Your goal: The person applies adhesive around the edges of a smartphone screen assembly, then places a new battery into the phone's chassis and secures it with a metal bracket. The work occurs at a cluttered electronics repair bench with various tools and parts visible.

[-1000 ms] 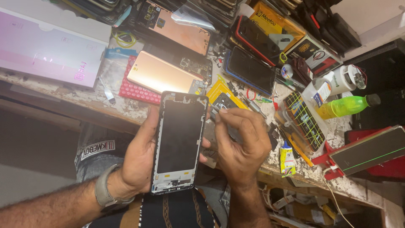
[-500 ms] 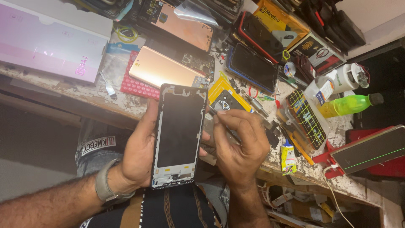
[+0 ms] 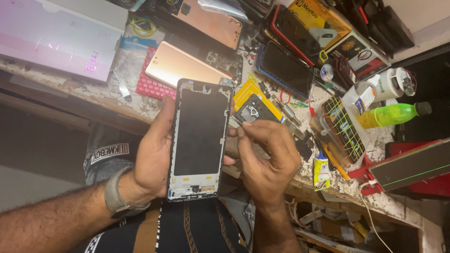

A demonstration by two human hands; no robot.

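With the left hand [image 3: 154,159] gripping the phone frame [image 3: 199,138] by its edges, keep the right hand's [image 3: 267,157] pinched fingertips steady at its side edge.

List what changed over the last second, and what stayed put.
Little changed. The right hand shifted slightly along the right edge of the phone frame, fingers pinched together there. The left hand still grips the frame upright over the lap; the cluttered bench looks unchanged.
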